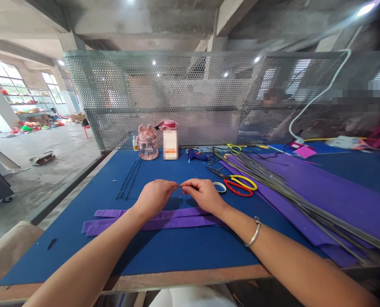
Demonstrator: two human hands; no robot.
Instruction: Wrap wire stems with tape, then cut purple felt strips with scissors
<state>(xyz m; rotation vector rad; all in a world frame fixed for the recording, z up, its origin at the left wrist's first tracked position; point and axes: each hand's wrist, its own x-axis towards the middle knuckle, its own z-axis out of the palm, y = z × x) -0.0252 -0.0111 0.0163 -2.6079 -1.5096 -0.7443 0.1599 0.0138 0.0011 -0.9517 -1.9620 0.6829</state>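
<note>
My left hand [156, 196] and my right hand [205, 194] meet above the middle of the blue table, fingertips pinched together. A tiny dark bit shows between them; its kind is too small to make out. Beneath both hands lie several flat purple strips [177, 222], side by side. To the left of my left hand rest three thin dark wires [130, 179]. Close to my right hand are a roll of tape [220, 185] and scissors [231, 178] with one red and one yellow handle loop.
Behind my hands stand a pink bottle [148, 149], a pink-lidded bottle [170, 145] and a blue glue gun [198, 155]. Long grey-green wires [292, 192] lie over a purple sheet [330, 183] at right. A perforated metal screen [177, 94] closes off the back. A small black piece [51, 244] lies front left.
</note>
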